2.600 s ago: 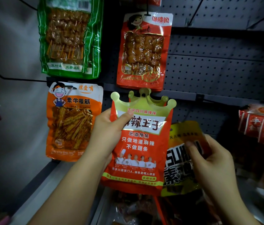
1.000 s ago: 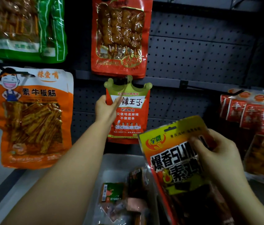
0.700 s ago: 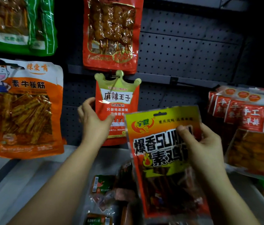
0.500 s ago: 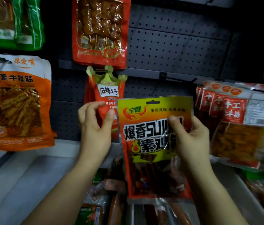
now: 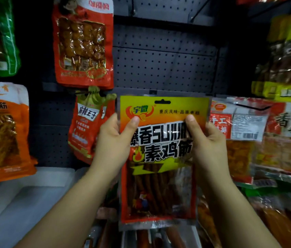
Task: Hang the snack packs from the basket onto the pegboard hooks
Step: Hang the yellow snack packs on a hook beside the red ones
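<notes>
Both hands are grasping the yellow-and-red snack pack (image 5: 160, 158) upright at frame centre: left hand (image 5: 113, 145) pinching its nine o'clock edge, right hand (image 5: 207, 144) its three o'clock edge, before the grey pegboard (image 5: 164, 65).

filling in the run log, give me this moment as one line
stage: pre-hang | left hand: grips yellow-and-red snack pack | right hand: grips same pack | hang slot: not on hook

- Yellow-and-orange snack pack (image 5: 160, 158): upright, facing the camera, its top hang slot uncovered, held up in front of the pegboard (image 5: 164, 65).
- Crown-topped orange pack (image 5: 87, 126): hanging on a hook (image 5: 83, 93), slightly tilted.
- Basket: more packs (image 5: 159, 237) lie below, blurred.
</notes>
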The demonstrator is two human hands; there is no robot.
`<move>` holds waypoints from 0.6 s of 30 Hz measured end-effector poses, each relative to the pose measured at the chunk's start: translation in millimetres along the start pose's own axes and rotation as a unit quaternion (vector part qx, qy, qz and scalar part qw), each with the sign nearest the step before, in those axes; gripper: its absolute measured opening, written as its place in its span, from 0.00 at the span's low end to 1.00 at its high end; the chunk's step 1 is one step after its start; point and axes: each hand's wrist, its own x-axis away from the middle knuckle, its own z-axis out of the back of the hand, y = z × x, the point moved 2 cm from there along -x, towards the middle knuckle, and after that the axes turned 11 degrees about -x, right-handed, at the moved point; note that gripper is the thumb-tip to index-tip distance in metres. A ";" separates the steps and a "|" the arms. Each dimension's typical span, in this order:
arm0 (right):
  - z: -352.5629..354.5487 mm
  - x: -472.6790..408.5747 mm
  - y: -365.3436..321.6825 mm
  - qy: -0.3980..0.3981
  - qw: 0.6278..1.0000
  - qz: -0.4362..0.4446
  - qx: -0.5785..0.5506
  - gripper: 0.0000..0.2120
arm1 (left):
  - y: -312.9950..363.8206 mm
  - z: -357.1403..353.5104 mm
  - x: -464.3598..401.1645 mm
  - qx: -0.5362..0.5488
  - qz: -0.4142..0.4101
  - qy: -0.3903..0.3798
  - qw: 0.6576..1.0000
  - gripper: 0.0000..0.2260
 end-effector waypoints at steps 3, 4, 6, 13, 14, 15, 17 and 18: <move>4.6 -12.4 -3.8 0.021 1.000 -0.016 0.008 0.15 | 4.7 -8.8 -11.5 -0.002 -0.010 -0.009 1.000 0.06; 5.4 -15.6 -4.2 0.027 0.999 -0.019 0.011 0.16 | 5.5 -11.2 -13.9 -0.001 -0.010 -0.014 1.000 0.06; 5.9 -21.8 -4.0 0.032 0.999 -0.031 0.012 0.15 | 6.4 -13.6 -17.7 -0.007 -0.013 -0.017 1.000 0.07; -3.7 -37.4 5.9 0.023 0.998 -0.063 0.016 0.20 | -6.8 -12.3 -27.6 -0.033 0.047 0.002 0.998 0.05; -5.3 -38.9 8.5 0.020 0.998 -0.064 0.022 0.23 | -9.9 -12.0 -28.1 -0.038 0.054 0.001 0.998 0.05; -6.2 -40.0 11.7 0.018 0.997 -0.066 0.028 0.24 | -13.2 -12.2 -28.5 -0.041 0.062 0.000 0.997 0.05; -5.8 -41.3 19.3 0.016 0.996 -0.081 0.043 0.23 | -20.6 -13.9 -30.3 -0.054 0.075 0.002 0.996 0.06; -4.0 -40.8 23.1 0.016 0.995 -0.092 0.043 0.20 | -24.0 -14.9 -31.8 -0.065 0.078 0.003 0.995 0.07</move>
